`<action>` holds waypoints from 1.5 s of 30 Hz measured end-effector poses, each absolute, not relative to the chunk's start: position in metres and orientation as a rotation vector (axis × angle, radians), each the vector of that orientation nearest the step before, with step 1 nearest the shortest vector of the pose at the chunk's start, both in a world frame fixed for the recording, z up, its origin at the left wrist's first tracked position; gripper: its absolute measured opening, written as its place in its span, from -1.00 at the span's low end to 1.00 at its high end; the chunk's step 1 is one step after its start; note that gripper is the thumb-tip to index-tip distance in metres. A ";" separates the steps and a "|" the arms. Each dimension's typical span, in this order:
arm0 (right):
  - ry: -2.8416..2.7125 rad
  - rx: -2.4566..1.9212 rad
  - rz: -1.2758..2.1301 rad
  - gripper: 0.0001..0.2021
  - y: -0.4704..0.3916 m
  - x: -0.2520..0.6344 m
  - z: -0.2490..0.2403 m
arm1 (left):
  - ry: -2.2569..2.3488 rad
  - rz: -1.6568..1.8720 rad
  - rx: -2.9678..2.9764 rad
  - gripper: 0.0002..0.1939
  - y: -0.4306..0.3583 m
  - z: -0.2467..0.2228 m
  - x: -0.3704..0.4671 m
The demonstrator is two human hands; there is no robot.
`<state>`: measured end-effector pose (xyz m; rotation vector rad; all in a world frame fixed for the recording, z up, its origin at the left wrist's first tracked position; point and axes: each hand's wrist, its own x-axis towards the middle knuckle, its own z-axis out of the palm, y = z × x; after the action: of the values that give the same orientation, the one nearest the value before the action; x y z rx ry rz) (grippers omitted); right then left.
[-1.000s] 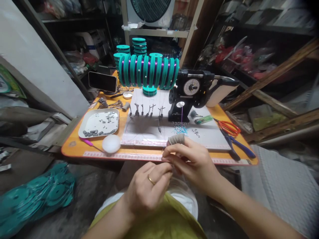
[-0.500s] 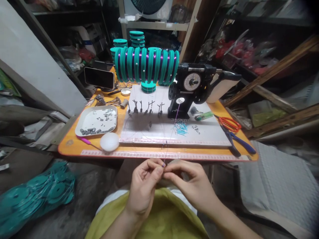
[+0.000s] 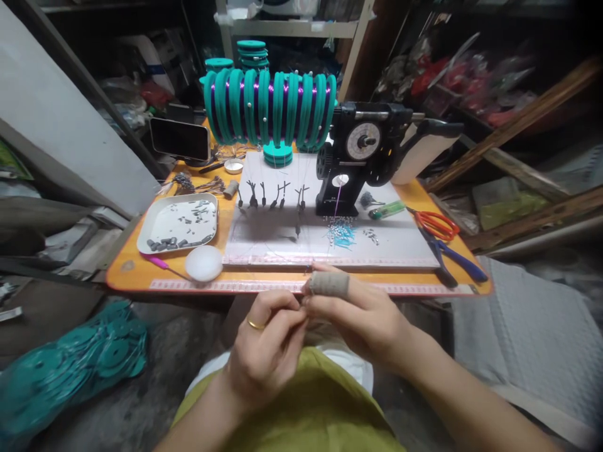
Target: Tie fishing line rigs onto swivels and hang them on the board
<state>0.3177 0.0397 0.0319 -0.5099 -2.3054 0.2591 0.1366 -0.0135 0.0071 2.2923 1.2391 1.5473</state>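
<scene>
My left hand (image 3: pixel 266 348), with a gold ring (image 3: pixel 255 323), is closed in a pinch over my lap, below the front table edge. My right hand (image 3: pixel 370 311) meets it fingertip to fingertip, also pinched; grey tape (image 3: pixel 330 284) wraps one of its fingers. A thin fishing line comes down to the fingertips; its end between them is too small to make out. Above the table, a row of teal foam spools (image 3: pixel 271 107) wound with purple line sits on a black winding machine (image 3: pixel 360 150). Small dark weights (image 3: pixel 274 203) hang on lines from the spools.
On the orange table (image 3: pixel 127 267) are a white tray (image 3: pixel 141 226) of grey pieces, a white round dish (image 3: pixel 204 263), a pink-handled tool (image 3: pixel 157 262), a phone (image 3: pixel 179 139), blue-white bits (image 3: pixel 342 233), and orange-handled (image 3: pixel 438 225) and blue-handled (image 3: pixel 464 262) tools. Bagged teal spools (image 3: pixel 80 364) lie at floor left.
My left hand has rolled over, so its back and ring now show. My right hand's taped finger has lifted forward over the table edge. The view has shifted slightly.
</scene>
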 end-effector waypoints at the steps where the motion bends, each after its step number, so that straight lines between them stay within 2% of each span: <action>1: -2.306 -0.552 0.301 -0.81 0.042 0.314 0.036 | 1.234 1.531 2.377 -0.81 -0.012 0.007 0.134; 5: -2.312 -0.719 0.480 -0.83 0.048 0.304 0.051 | 1.100 1.423 2.698 -0.79 -0.004 0.007 0.122; 10: -2.265 -0.741 0.528 -0.85 0.051 0.302 0.054 | 1.004 1.231 2.895 -0.79 0.003 0.011 0.118; 18: -2.322 -0.729 0.460 -0.83 0.039 0.309 0.040 | 1.296 1.336 2.111 -0.86 -0.004 0.020 0.123; 30: -2.286 -0.586 0.386 -0.89 0.047 0.309 0.030 | 1.131 1.011 1.395 -0.84 0.007 0.038 0.115; 39: -2.121 -0.720 0.684 -0.90 0.043 0.306 0.031 | 1.173 1.041 1.620 -0.88 0.008 0.046 0.112; 45: -2.165 -0.735 0.762 -0.87 0.047 0.307 0.038 | 1.140 0.974 1.773 -0.87 0.013 0.052 0.107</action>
<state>0.3071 0.0474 0.0376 -0.7352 -2.1652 0.7623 0.1072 0.0133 0.0521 1.7735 1.1396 0.9740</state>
